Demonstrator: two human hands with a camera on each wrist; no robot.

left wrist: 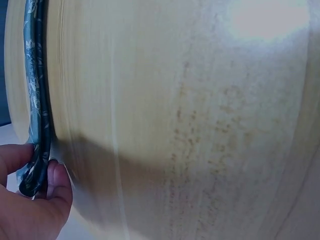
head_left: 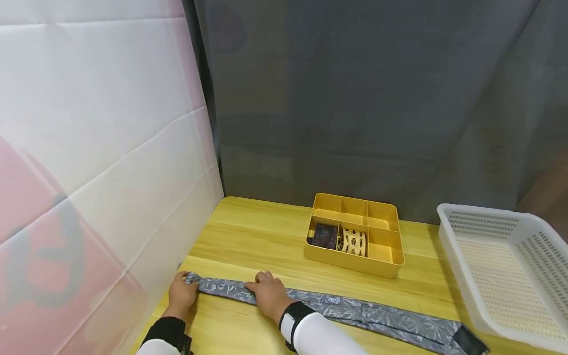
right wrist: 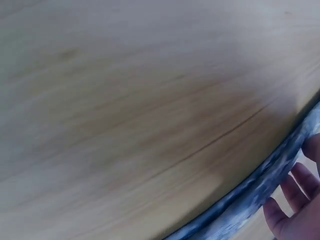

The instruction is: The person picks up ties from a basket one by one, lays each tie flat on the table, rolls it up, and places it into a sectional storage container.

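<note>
**Now the narrow end of the necktie is being started**

The necktie [head_left: 337,308] lies stretched flat along the front of the wooden bench [head_left: 248,236]. The left hand [head_left: 182,293] pinches its narrow tip near the white wall panel; the right hand [head_left: 268,293] presses flat on the band just beside it. It seems that rolling or folding starts here, so the next move needs a tight, even first turn. The cloth is grey-blue, leaf-patterned and looks smooth. Behind stands a yellow divided box [head_left: 390,264], rigid, holding two rolled ties.
</note>
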